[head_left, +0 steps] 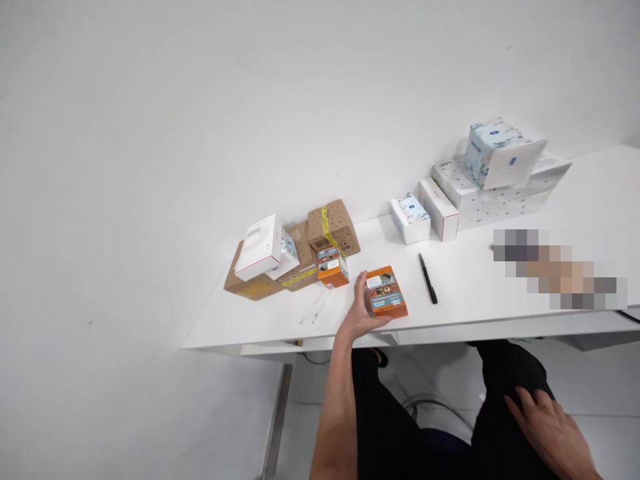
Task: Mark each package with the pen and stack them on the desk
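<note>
My left hand (361, 313) cups the left side of the orange box (386, 291), fingers curled against it, near the bench's (260, 320) front edge. The box lies flat, printed label up. My right hand (547, 430) rests open on my thigh, below the bench. White bench, bare white wall (200, 100) behind.

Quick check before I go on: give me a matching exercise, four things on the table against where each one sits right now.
Things:
1. orange box
2. black pen
3. white box with red edge
4. blue-patterned tissue pack

Places:
A. on top of the long dotted box
B. lying bare on the table
C. on the brown cartons
D. at the left hand

Pairs: 1-D, 2-B, 3-C, 4-A
</note>
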The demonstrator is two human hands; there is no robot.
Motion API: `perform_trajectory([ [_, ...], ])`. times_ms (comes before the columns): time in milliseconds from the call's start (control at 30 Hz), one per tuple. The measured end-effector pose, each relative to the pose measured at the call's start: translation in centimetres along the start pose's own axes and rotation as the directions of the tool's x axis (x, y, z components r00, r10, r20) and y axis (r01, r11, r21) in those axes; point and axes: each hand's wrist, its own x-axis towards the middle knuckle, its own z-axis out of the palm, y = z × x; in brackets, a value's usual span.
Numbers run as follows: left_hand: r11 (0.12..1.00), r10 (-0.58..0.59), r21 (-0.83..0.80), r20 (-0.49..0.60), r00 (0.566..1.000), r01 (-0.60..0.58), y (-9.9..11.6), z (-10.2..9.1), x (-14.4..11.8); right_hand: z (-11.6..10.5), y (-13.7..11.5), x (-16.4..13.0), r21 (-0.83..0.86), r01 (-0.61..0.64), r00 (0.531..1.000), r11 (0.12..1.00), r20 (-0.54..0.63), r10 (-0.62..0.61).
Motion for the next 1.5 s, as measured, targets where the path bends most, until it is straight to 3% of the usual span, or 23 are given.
perform_trajectory([
  [100,0.995,0.000,-0.097,0.053,0.999,0.005,0.0,0.5,0.3,0.1,-0.6,-1.0,-0.076,0.060,0.998,0.995,-0.006,-0.060],
  [267,0.999,0.041,-0.008,-0.147,0.988,-0.042,0.6,1.6,0.8,1.2,-0.8,-3.7,-0.159,0.112,0.993,0.981,-0.008,-0.115],
  [433,0.991,-0.125,-0.068,-0.251,0.960,0.111,2.1,2.1,1.1,0.1,-1.4,-2.5,-0.229,0.117,0.993,0.966,0.008,-0.119],
  [533,0.975,-0.216,-0.109,-0.261,0.941,0.194,2.7,2.0,1.0,-0.5,-2.2,-2.1,-0.257,0.076,0.997,0.963,0.003,-0.077],
  [667,0.959,-0.283,-0.057,-0.243,0.928,0.277,3.3,1.5,1.1,-0.2,-2.7,-3.1,-0.189,0.025,0.997,0.982,0.080,-0.010],
  [800,0.956,-0.213,0.132,-0.303,0.929,0.262,2.8,0.6,1.2,-1.3,-3.0,-2.6,0.087,-0.013,0.983,0.996,0.185,-0.003],
  [867,0.969,-0.167,0.126,-0.307,0.937,0.214,1.8,0.1,0.9,-3.7,-3.9,-0.7,0.273,0.029,0.979,0.962,0.185,-0.082],
  [967,0.992,-0.114,0.024,-0.264,0.958,0.125,0.0,-0.3,0.1,-8.8,-6.3,4.0,0.401,0.158,0.981,0.902,0.043,-0.191],
  [1067,0.997,0.005,0.076,-0.182,0.983,0.009,-1.1,0.0,-0.7,-13.2,-9.0,10.4,0.289,0.299,0.944,0.910,-0.231,-0.237],
  [1100,0.993,0.045,0.112,-0.157,0.987,-0.028,-1.3,0.2,-0.8,-14.0,-9.7,12.6,0.205,0.326,0.926,0.923,-0.266,-0.268],
  [1167,0.985,0.102,0.153,-0.137,0.985,-0.080,-1.3,0.6,-0.8,-14.6,-11.0,17.0,0.011,0.375,0.895,0.927,-0.263,-0.359],
  [1300,0.991,0.110,0.093,-0.176,0.978,-0.095,-1.0,1.3,-0.1,-13.3,-12.7,23.2,-0.197,0.521,0.834,0.830,-0.087,-0.544],
  [1400,0.996,0.083,0.051,-0.209,0.974,-0.074,-1.0,1.4,0.2,-12.7,-13.3,25.0,-0.228,0.631,0.763,0.742,0.011,-0.646],
  [1500,0.999,0.033,-0.033,-0.239,0.971,-0.042,-0.8,1.5,0.3,-12.9,-13.1,25.2,-0.223,0.687,0.714,0.692,0.026,-0.700],
])
